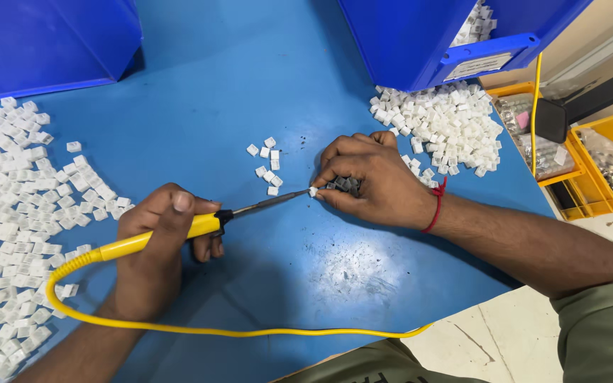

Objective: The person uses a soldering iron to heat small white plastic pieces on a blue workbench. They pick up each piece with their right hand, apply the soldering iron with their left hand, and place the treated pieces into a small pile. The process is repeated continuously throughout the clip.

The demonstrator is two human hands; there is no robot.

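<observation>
The right hand [374, 181] curled over a small dark cluster [345, 186], so most of it stayed hidden under the fingers and its kind could not be told. The tiny white piece [313, 191] pinched at the fingertips was too small to make out in detail. The left hand [157, 245] covered the middle of the yellow soldering iron [179, 232] handle. Left of that hand, the spread of white plastic pieces [15, 213] ran off the picture's edge. Beyond the right hand, the blue bin [420, 42] was cut off at the top, and the contents of the yellow trays [608, 167] lay blurred inside clear bags.
</observation>
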